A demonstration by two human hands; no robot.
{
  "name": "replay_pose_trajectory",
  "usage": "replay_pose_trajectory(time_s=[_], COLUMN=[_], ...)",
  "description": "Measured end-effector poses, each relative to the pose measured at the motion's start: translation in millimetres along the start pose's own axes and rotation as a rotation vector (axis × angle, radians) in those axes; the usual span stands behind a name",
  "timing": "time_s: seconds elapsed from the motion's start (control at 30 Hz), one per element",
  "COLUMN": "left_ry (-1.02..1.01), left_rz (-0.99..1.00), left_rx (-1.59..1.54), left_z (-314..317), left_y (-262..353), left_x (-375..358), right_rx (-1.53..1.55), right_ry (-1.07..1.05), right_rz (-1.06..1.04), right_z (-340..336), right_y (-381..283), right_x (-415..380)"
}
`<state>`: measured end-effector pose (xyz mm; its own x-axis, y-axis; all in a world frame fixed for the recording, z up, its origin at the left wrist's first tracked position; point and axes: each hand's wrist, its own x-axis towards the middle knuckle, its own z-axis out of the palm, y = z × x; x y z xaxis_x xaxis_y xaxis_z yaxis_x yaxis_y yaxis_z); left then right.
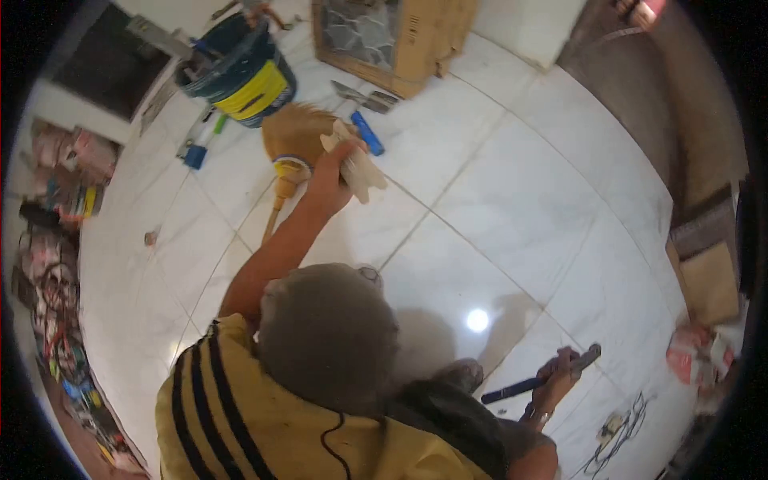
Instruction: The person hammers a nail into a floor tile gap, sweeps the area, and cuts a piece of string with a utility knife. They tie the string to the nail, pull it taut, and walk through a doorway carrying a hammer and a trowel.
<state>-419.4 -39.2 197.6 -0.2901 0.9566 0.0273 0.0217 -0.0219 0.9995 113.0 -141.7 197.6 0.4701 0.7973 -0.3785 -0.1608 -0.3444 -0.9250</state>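
Observation:
My left hand (332, 166) reaches out over the floor, its fingers wrapped round a pale beige piece with notched ends (364, 172). Just behind this piece a soft straw broom (292, 136) lies on the white tiles. At the lower right, my right hand (560, 372), with a watch on the wrist, closes round a hammer (512, 391). The hammer's dark handle points left, and its other end sticks out past the fingers. A large rounded grey shape (328, 336) and a yellow shirt with black stripes (216, 392) fill the lower middle.
A dark bucket with a yellow label (256, 90) holds tools. A cardboard box (416, 48), a trowel (376, 100), a blue cylindrical thing (367, 133) and a small blue block (193, 154) are nearby. Clutter (60, 296) lines the left wall; a thin cable (624, 432) lies at right.

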Motion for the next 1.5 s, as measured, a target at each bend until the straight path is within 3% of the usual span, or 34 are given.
replay_pose_trajectory(time_s=[0.03,0.1,0.13,0.23,0.27,0.33,0.37,0.4,0.47,0.53,0.6,0.63,0.7,0.73,0.8,0.93,1.0,1.03,1.07,1.1,1.13,1.17,1.2,1.27,1.33,1.5], left_ry=[0.168,0.21,0.134,-0.16,-0.251,-0.635,-0.78,-0.926,-1.111,-1.125,-1.145,-1.186,-1.144,-1.062,-1.018,-1.289,-0.976,-0.814,-0.541,-0.286,0.071,0.119,-0.098,-0.143,-0.188,-0.122], left_rz=[0.018,-0.301,-0.256,-0.126,0.029,-0.063,0.04,0.01,-0.177,-0.213,-0.318,-0.386,-0.434,-0.552,-0.554,-0.24,-0.314,-0.346,-0.397,-0.368,-0.461,-0.491,-0.52,-0.463,-0.453,-0.443], left_rx=[-0.161,-0.569,-0.391,0.113,0.436,0.256,0.202,0.102,-0.145,-0.385,-0.509,-0.499,-0.645,-0.65,-0.413,0.51,0.268,0.151,-0.145,-0.438,-0.76,-0.679,-0.779,-0.676,-0.56,-0.47], left_z=[-7.0,-13.3,-3.2,53.5,77.1,123.7,148.8,173.3,189.2,188.8,178.5,166.8,155.7,146.3,137.9,132.7,115.2,108.1,99.9,91.7,100.0,82.2,69.8,75.2,74.1,3.4], left_y=[-17.1,-37.9,-40.2,-52.9,-37.6,-14.7,-22.9,-35.5,2.3,10.6,20.1,27.0,-5.5,-7.5,16.0,38.6,2.2,-16.1,-27.0,-38.0,-25.2,-26.7,-15.4,-1.5,19.3,47.1], left_x=[0.7,5.9,3.9,-5.6,-20.3,-47.3,-59.4,-75.3,-99.2,-101.5,-101.5,-93.4,-88.9,-90.8,-84.6,-54.6,-46.4,-42.7,-36.0,-29.3,-19.7,-3.4,2.3,6.6,20.4,93.1], right_rx=[-0.064,-0.226,-0.328,-0.419,-0.411,-0.373,-0.319,-0.267,-0.104,-0.057,-0.18,-0.274,-0.364,-0.326,-0.247,-0.274,-0.199,-0.165,-0.122,-0.141,-0.165,-0.207,-0.192,-0.292,-0.202,-0.21], right_ry=[-0.005,-0.044,-0.062,-0.178,-0.202,-0.32,-0.394,-0.466,-0.656,-0.706,-0.736,-0.773,-0.792,-0.822,-0.845,-0.673,-0.575,-0.655,-0.66,-0.616,-0.572,-0.524,-0.504,-0.434,-0.39,-0.117], right_rz=[-0.015,0.008,0.047,-0.122,-0.171,-0.181,-0.157,-0.135,-0.011,-0.161,-0.06,0.114,0.233,0.163,0.032,-0.043,0.064,-0.035,-0.152,-0.141,-0.119,-0.104,-0.079,-0.087,-0.192,-0.128], right_z=[-4.9,-4.4,-2.3,12.6,17.9,38.4,47.1,55.9,91.8,94.8,99.0,99.0,101.2,102.4,97.9,76.8,71.4,57.8,50.5,47.5,44.1,38.1,35.4,32.3,25.2,-3.3], right_y=[8.5,18.1,13.6,-0.2,-7.2,-21.7,-24.4,-28.7,-41.7,12.6,24.5,21.1,12.6,14.7,13.6,-2.4,-29.8,-27.9,-24.6,-26.9,-31.0,-28.3,-23.9,-15.1,-6.7,-54.5], right_x=[4.2,12.1,11.4,-1.5,-12.9,-21.5,-23.6,-27.4,-50.2,-32.6,-37.9,-41.5,-46.6,-47.8,-44.8,-28.9,-28.3,-23.9,-24.2,-26.3,-28.9,-25.0,-22.8,-16.5,-7.1,14.6])
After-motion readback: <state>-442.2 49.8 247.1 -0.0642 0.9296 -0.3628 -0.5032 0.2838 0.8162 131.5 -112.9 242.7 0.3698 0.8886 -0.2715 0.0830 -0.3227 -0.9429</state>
